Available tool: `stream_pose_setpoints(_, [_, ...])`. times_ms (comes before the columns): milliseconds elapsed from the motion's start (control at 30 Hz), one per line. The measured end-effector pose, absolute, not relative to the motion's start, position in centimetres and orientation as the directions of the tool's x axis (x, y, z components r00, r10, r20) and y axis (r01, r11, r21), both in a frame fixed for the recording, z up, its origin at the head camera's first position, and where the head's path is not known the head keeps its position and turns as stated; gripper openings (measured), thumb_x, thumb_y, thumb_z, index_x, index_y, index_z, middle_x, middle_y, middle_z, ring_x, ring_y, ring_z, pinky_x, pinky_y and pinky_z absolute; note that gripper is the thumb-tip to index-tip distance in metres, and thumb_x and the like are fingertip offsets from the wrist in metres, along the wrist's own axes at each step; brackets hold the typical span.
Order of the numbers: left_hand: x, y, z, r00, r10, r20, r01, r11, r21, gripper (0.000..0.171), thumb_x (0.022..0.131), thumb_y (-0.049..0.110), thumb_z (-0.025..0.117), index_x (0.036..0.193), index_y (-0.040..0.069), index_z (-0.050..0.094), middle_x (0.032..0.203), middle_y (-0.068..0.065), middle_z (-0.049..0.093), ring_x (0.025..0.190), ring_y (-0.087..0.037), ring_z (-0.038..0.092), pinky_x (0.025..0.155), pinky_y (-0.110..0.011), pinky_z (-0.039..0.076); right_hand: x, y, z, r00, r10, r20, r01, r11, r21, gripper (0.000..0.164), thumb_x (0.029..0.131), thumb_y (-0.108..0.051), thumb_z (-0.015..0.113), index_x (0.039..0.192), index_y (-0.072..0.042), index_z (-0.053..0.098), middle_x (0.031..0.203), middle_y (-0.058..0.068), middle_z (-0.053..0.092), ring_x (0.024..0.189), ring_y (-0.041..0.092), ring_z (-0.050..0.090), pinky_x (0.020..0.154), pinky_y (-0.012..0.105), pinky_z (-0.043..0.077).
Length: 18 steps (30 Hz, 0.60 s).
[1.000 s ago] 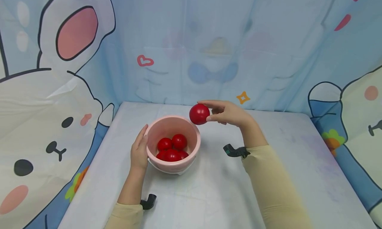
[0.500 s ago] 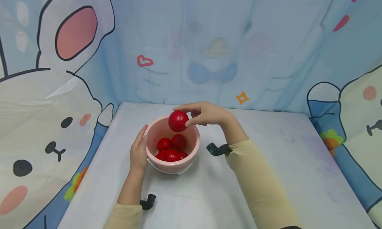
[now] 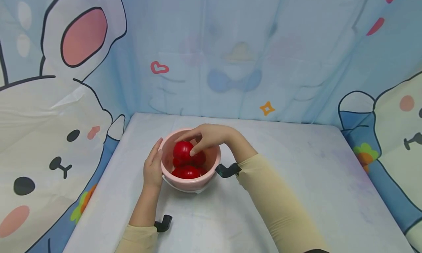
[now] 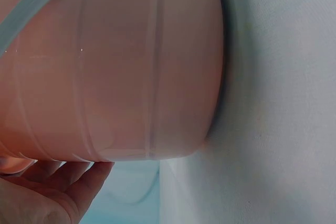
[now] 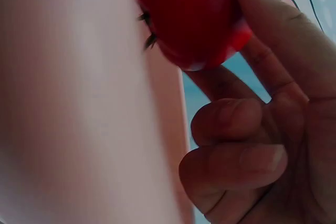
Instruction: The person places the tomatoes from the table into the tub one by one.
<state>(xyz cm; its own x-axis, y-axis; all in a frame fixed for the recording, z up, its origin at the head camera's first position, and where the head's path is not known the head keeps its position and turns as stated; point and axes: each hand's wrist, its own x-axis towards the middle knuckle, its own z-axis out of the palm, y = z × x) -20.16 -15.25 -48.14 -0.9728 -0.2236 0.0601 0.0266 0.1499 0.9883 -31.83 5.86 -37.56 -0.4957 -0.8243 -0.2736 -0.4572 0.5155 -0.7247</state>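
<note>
A pink bucket with a white handle stands on the table, and several red tomatoes lie inside it. My right hand reaches over the far right of the rim. Its thumb and fingers pinch a tomato, held within the bucket's mouth above the others. In the right wrist view, small green sepals show on this tomato, and the lower fingers are curled. My left hand rests against the bucket's left side, its straight fingers along the outer wall and the thumb at the rim.
A white cloth covers the table. Behind and beside it hangs a blue curtain printed with cartoon rabbits. A black camera mount sits on the right wrist, close to the bucket's rim, and another mount is on the left wrist.
The right hand has moved left with the tomato, from beyond the right rim to over the bucket, and lowered it into the mouth. The left hand and bucket have stayed in place.
</note>
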Motion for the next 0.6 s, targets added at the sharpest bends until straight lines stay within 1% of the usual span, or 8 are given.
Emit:
stream_pose_setpoints(100, [-20.1,-15.2,-48.1,-0.972,-0.227,0.052,0.017,0.153,0.988,0.042,0.102,0.048,0.039,0.144,0.052,0.040,0.154,0.022,0.038,0.147,-0.011,0.032,0.112,-0.048,0.042,-31.7,5.3,-38.0,-0.474,-0.828,-0.301,-0.493,0.532,-0.688,0.063,0.076,-0.034,0.084,0.132,-0.047,0.058,0.124,-0.013,0.061,0.118,0.016,0.053,0.082,0.030,0.059])
stream_pose_setpoints(200, [-20.0,-15.2,-48.1,-0.971,-0.235,0.047,0.009,0.160,0.987,0.042,0.102,0.048,0.040,0.143,0.054,0.040,0.153,0.023,0.038,0.146,-0.010,0.033,0.111,-0.048,0.043,-31.4,4.9,-38.5,-0.463,-0.831,-0.307,-0.513,0.534,-0.672,0.062,0.076,-0.033,0.084,0.131,-0.047,0.059,0.124,-0.013,0.060,0.119,0.017,0.053,0.081,0.029,0.059])
stream_pose_setpoints(267, [-20.0,-15.2,-48.0,-0.971,-0.236,0.045,0.007,0.159,0.987,0.042,0.102,0.048,0.041,0.143,0.054,0.039,0.153,0.024,0.038,0.146,-0.009,0.033,0.111,-0.047,0.043,-31.2,4.6,-38.7,-0.460,-0.831,-0.313,-0.508,0.536,-0.674,0.062,0.076,-0.033,0.084,0.130,-0.047,0.060,0.124,-0.012,0.060,0.119,0.019,0.053,0.081,0.030,0.060])
stream_pose_setpoints(433, [-20.0,-15.1,-48.1,-0.972,-0.229,0.059,0.022,0.162,0.987,0.043,0.102,0.050,0.039,0.144,0.052,0.039,0.154,0.024,0.038,0.147,-0.010,0.031,0.113,-0.048,0.040,-30.7,4.2,-38.8,-0.459,-0.822,-0.338,-0.479,0.549,-0.685,0.062,0.076,-0.032,0.084,0.130,-0.049,0.058,0.127,-0.012,0.059,0.122,0.019,0.051,0.087,0.040,0.060])
stream_pose_setpoints(500, [-20.0,-15.1,-48.1,-0.972,-0.228,0.063,0.026,0.164,0.986,0.043,0.102,0.051,0.038,0.144,0.052,0.039,0.154,0.024,0.038,0.148,-0.010,0.031,0.114,-0.048,0.040,-30.6,4.1,-39.0,-0.462,-0.818,-0.341,-0.476,0.554,-0.683,0.062,0.077,-0.033,0.083,0.132,-0.049,0.057,0.128,-0.012,0.059,0.124,0.020,0.051,0.087,0.041,0.060])
stream_pose_setpoints(600, [-20.1,-15.1,-48.2,-0.972,-0.227,0.063,0.026,0.164,0.986,0.043,0.102,0.051,0.037,0.144,0.052,0.039,0.153,0.024,0.038,0.148,-0.009,0.031,0.115,-0.048,0.039,-30.5,4.0,-39.1,-0.471,-0.812,-0.345,-0.480,0.564,-0.672,0.063,0.079,-0.035,0.082,0.134,-0.049,0.056,0.129,-0.011,0.058,0.126,0.024,0.051,0.086,0.038,0.060])
